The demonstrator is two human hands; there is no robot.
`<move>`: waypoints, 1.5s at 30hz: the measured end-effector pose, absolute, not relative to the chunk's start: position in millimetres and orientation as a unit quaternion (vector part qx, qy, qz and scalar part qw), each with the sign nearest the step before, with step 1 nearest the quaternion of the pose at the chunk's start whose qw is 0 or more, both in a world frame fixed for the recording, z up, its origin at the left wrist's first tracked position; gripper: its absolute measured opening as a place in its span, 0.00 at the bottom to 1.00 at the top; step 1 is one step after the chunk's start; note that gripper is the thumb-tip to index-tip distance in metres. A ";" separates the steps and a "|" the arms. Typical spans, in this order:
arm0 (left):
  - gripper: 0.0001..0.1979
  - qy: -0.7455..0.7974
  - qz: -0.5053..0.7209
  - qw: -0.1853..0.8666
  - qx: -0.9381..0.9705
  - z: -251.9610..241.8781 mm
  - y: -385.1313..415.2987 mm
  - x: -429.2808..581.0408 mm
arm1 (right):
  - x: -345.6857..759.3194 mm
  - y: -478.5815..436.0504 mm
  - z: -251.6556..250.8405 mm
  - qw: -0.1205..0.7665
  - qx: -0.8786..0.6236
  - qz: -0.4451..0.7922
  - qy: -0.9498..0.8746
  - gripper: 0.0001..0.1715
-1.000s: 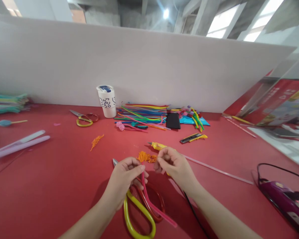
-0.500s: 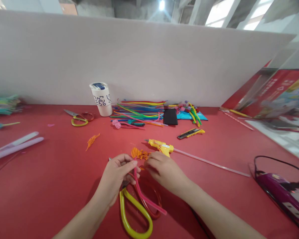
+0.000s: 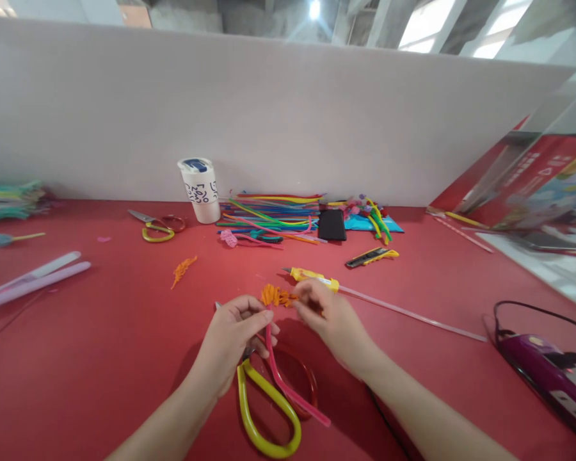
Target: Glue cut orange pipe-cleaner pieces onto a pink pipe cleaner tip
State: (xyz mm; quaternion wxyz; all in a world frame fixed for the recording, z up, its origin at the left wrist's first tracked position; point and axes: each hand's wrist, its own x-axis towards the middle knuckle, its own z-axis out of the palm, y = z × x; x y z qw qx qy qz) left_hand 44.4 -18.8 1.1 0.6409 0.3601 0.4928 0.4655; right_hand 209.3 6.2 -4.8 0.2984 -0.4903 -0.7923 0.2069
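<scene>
My left hand (image 3: 233, 330) pinches a pink pipe cleaner (image 3: 288, 387) between thumb and fingers. Bent partway along, its free end slants down to the right. An orange fringed strip (image 3: 272, 294) bunches at the pipe cleaner's top. The strip's loose end reaches right to my right hand (image 3: 336, 323), whose thumb and fingertips are closed on it. Beneath both hands lie large scissors (image 3: 242, 397) with one yellow and one red handle loop; their blades are mostly hidden by my left hand. A yellow glue gun (image 3: 307, 275) lies just behind my right hand, partly covered.
Along the white partition (image 3: 269, 115) stand a white cup (image 3: 204, 195), a pile of pipe cleaners (image 3: 269, 214) and a black phone (image 3: 332, 225). A utility knife (image 3: 372, 257), small scissors (image 3: 158, 232), an orange scrap (image 3: 184, 270) and a purple power strip (image 3: 547, 378) lie around.
My right hand has shifted slightly right and turned, drawing the orange strip's end outward. It now covers more of the glue gun. My left hand keeps its pinch on the pipe cleaner.
</scene>
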 end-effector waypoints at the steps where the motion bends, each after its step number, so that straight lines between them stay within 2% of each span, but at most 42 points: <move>1: 0.09 0.493 0.462 0.641 0.365 0.8 -19.3 45.1 | 212.2 5.1 0.9 0.329 -0.504 0.287 -0.745 0.04; 3: 0.09 0.496 0.451 0.640 0.375 0.2 -19.9 46.3 | 216.3 2.7 9.8 0.357 -0.503 0.416 -0.668 0.04; 5: 0.09 0.503 0.439 0.639 0.382 -0.3 -20.3 47.4 | 217.8 -0.1 13.9 0.361 -0.478 0.495 -0.629 0.07; 9: 0.08 0.515 0.426 0.631 0.395 -1.4 -20.7 49.6 | 216.4 -5.6 12.3 0.387 -0.431 0.541 -0.610 0.08; 13: 0.07 0.523 0.408 0.613 0.430 -4.7 -22.0 51.2 | 215.2 -9.7 11.7 0.361 -0.454 0.508 -0.637 0.03; 21: 0.06 0.537 0.372 0.586 0.479 -10.0 -25.4 52.1 | 215.6 -9.6 14.7 0.322 -0.469 0.469 -0.675 0.04; 29: 0.06 0.538 0.357 0.581 0.495 -9.1 -26.7 52.7 | 214.0 -9.7 14.1 0.302 -0.498 0.362 -0.728 0.06; 38: 0.06 0.512 0.364 0.626 0.462 -10.3 -27.9 52.6 | 214.2 -13.1 7.1 0.337 -0.472 0.194 -0.791 0.01; 42: 0.06 0.495 0.385 0.655 0.422 -7.5 -27.6 53.4 | 214.1 -15.4 0.0 0.384 -0.435 0.086 -0.810 0.05; 45: 0.07 0.476 0.400 0.668 0.409 -5.5 -28.0 53.3 | 212.6 -16.7 -2.0 0.385 -0.416 0.043 -0.823 0.07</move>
